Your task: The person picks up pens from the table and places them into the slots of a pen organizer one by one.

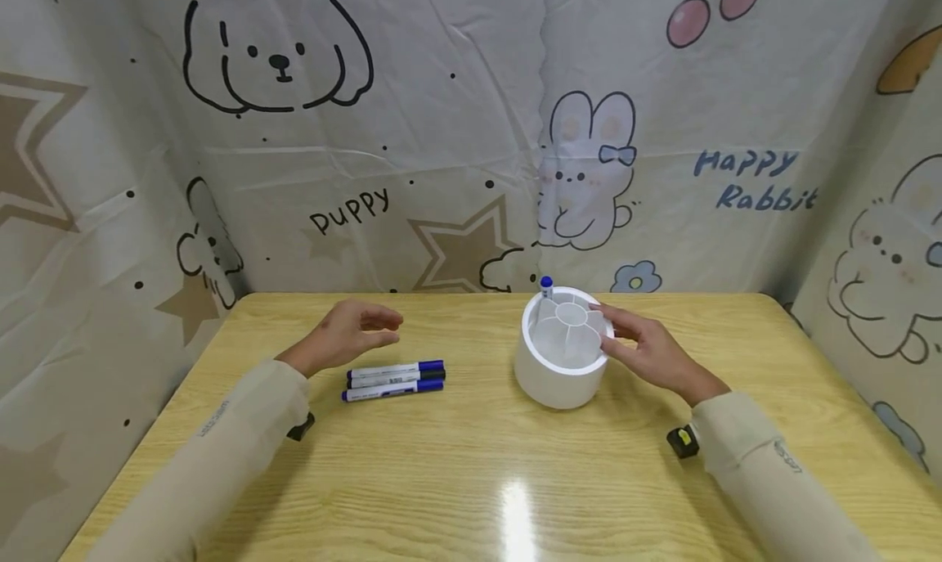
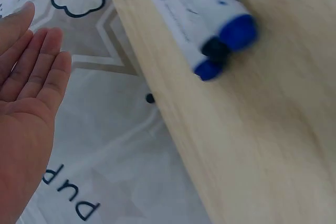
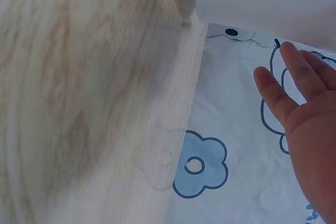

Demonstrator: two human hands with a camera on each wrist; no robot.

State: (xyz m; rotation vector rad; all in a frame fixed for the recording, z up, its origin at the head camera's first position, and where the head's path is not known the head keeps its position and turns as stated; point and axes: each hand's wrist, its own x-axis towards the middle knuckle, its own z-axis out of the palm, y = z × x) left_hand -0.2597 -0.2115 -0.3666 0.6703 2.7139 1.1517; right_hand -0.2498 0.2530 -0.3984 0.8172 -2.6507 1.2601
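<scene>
Three whiteboard markers (image 1: 393, 378) lie side by side on the table, two with blue caps and one with a black cap between them. Just behind them my left hand (image 1: 352, 333) hovers with nothing in it, its fingers extended in the left wrist view. A round white pen holder (image 1: 561, 384) with several compartments stands right of the markers. Another blue-ended marker (image 1: 546, 287) stands upright in its back-left compartment. My right hand (image 1: 651, 353) is at the holder's right rim, thumb and fingertips against it. In the right wrist view, its fingers (image 3: 275, 95) look fairly straight beside the white wall.
The wooden table (image 1: 441, 480) ends at a printed cloth (image 1: 441, 153) that hangs behind it and along both sides. A small black device (image 1: 683, 441) sits at the right wrist, and another (image 1: 300, 427) at the left wrist.
</scene>
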